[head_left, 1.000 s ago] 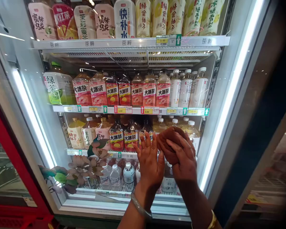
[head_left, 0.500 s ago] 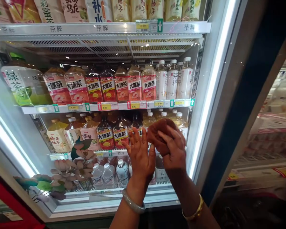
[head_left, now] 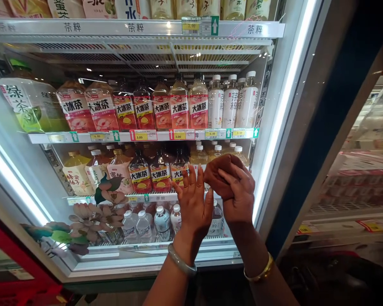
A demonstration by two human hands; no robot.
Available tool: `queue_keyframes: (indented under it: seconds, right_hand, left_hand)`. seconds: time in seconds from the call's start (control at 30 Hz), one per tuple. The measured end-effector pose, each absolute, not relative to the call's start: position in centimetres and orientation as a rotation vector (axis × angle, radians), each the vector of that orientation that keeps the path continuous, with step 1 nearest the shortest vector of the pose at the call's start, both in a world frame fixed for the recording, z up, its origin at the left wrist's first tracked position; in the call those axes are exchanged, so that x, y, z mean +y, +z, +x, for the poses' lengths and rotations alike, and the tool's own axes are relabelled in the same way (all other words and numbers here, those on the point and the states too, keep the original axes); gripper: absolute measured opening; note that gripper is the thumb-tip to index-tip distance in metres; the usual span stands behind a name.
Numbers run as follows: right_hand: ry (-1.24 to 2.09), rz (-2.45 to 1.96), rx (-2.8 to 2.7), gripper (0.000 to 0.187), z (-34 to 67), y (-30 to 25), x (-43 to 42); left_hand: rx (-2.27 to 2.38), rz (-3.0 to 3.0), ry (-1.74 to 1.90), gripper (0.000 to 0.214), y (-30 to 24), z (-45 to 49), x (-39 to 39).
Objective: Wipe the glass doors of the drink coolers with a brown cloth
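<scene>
My right hand (head_left: 239,195) presses a crumpled brown cloth (head_left: 218,172) against the glass door (head_left: 44,170) of a drinks fridge, fingers closed over it. My left hand (head_left: 194,204) lies flat on the same glass just left of the cloth, fingers stretched upward and apart, holding nothing. A grey bangle circles my left wrist and a gold one my right. Behind the glass stand rows of tea bottles (head_left: 161,108) with red labels and white-capped pale bottles (head_left: 232,102).
A flower sticker (head_left: 95,216) decorates the lower left of the glass. Lit strips run down both door edges. The dark door frame (head_left: 319,140) stands right of my hands, with another chilled case (head_left: 364,178) beyond. A red cabinet edge shows at bottom left.
The view has swung right and slightly down. Both hands have stayed together on the glass, the right one keeping the cloth pressed beside the flat left hand.
</scene>
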State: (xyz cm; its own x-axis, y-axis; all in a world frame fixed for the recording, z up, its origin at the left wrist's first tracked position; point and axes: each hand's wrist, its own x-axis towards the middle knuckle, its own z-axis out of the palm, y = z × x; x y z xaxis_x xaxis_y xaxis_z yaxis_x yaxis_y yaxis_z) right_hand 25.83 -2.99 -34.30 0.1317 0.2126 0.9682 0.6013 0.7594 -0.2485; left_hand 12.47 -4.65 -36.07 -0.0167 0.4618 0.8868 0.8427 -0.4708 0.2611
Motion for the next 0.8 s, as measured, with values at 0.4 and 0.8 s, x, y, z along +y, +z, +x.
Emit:
queue_keyframes:
  seconds: [0.4,0.8]
  right_hand:
    - [-0.304,-0.741,-1.41,0.026,27.8,-34.4,-3.0]
    - [-0.351,-0.798,-1.414,0.028,29.0,-34.4,-3.4]
  left_hand:
    - [-1.329,-1.952,-1.43,0.066,-35.5,12.9,-4.7]
    - [-1.347,-1.941,-1.378,0.069,-35.9,15.0,-4.7]
